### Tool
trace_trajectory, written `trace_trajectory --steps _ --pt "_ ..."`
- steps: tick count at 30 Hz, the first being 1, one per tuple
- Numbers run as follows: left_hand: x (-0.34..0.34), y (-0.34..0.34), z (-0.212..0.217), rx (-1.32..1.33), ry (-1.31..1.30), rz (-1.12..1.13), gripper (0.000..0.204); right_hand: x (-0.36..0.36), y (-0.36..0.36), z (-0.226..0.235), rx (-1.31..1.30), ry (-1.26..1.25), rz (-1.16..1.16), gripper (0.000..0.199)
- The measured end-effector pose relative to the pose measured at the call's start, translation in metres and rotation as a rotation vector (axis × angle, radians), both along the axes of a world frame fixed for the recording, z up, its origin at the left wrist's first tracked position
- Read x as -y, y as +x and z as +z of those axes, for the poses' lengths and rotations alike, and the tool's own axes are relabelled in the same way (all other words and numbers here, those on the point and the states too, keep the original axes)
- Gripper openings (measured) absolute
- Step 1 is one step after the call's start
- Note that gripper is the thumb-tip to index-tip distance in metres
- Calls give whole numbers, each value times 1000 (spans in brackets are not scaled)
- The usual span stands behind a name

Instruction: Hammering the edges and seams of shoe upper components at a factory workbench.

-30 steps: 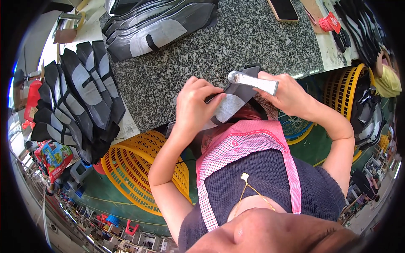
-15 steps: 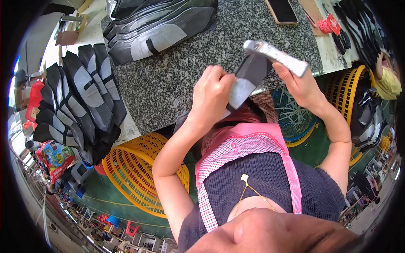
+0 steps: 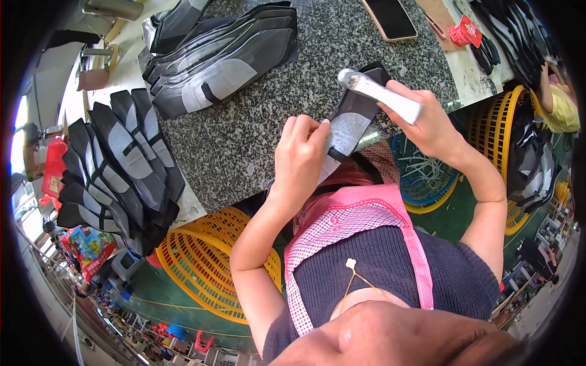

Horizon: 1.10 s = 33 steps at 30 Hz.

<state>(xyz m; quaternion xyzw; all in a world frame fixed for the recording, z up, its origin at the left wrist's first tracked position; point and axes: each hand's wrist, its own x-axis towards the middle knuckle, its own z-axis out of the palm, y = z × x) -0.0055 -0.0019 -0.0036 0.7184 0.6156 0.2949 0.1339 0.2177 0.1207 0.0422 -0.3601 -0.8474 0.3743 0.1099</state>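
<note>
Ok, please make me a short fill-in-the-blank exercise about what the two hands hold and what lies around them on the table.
1. The right hand holds a white, rod-shaped ____ over the black and grey piece.
2. The left hand pinches the piece by its ____ part.
3. The table has a speckled ____ top.
4. A phone lies on the table with its ____ side up.

Missing words: tool; grey; stone; screen

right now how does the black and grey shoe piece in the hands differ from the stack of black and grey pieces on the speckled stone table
The black and grey shoe piece is single, gripped by the left hand at the table edge under the right hand's white tool. The stack of pieces holds many, lying untouched on the speckled stone table. Both share colours.
</note>
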Motion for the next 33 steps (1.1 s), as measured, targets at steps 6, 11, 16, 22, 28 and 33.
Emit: trace_trajectory --steps 6,11,16,22,28,33 --pt "-1 13 9 -336 43 -35 27 16 1 -15 11 -92 51 22" --pt "4 10 3 -200 41 21 27 22 -9 4 -34 -161 -16 22" --pt "11 -12 14 566 -429 262 10 22 -8 -11 3 -144 44 30" --pt "26 2 4 -57 -3 104 16 26 -17 9 -125 -116 35 21" --pt "28 -24 14 176 -209 209 10 28 -18 -5 81 -161 193 22" --pt "47 -4 6 -23 30 173 13 23 -27 6 -28 -130 159 18"
